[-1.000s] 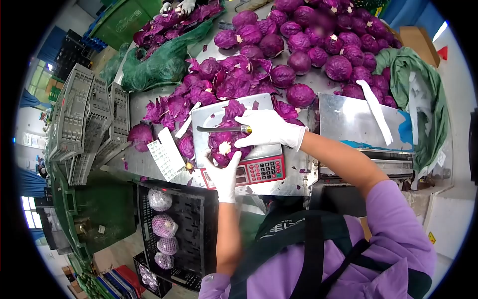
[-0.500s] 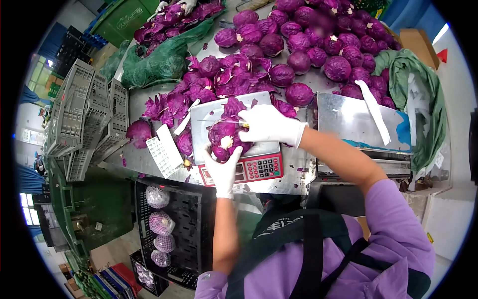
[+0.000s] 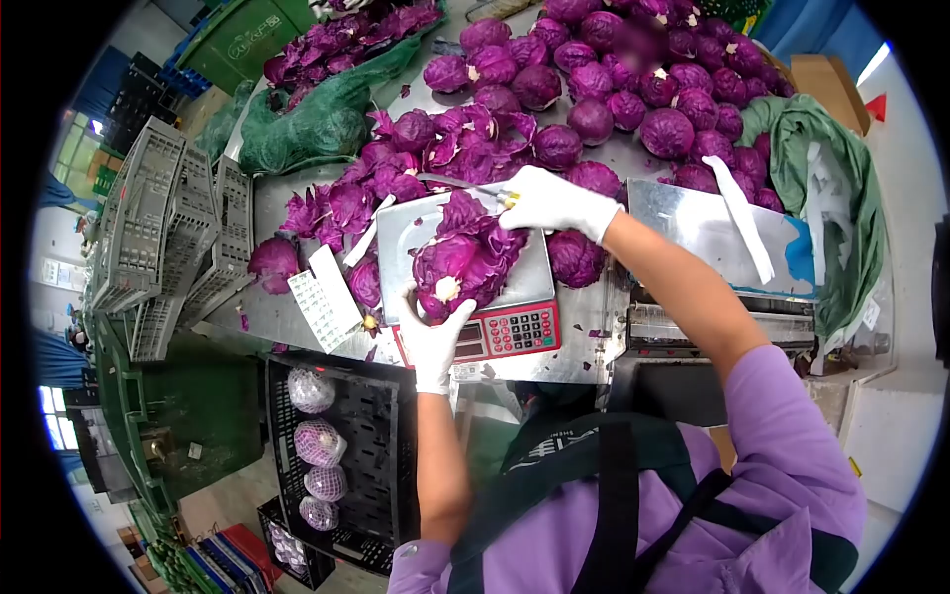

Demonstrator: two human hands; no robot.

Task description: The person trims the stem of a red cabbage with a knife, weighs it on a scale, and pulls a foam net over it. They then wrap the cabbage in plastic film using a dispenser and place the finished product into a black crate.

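Between the left hand's [image 3: 432, 342] thumb and fingers, a cabbage [image 3: 447, 262] was gripped at the scale's [image 3: 401, 238] near edge. In the right hand's [image 3: 562, 203] closed fingers, a knife [image 3: 463, 184] was held over the scale's far edge. Beyond, leaves [image 3: 341, 208] were strewn; a heap [image 3: 668, 131] was spread toward the tabletop's [image 3: 579, 361] far right corner.

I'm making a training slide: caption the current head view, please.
White-gloved left hand steadies a red cabbage over a digital scale; the right hand grips a knife.
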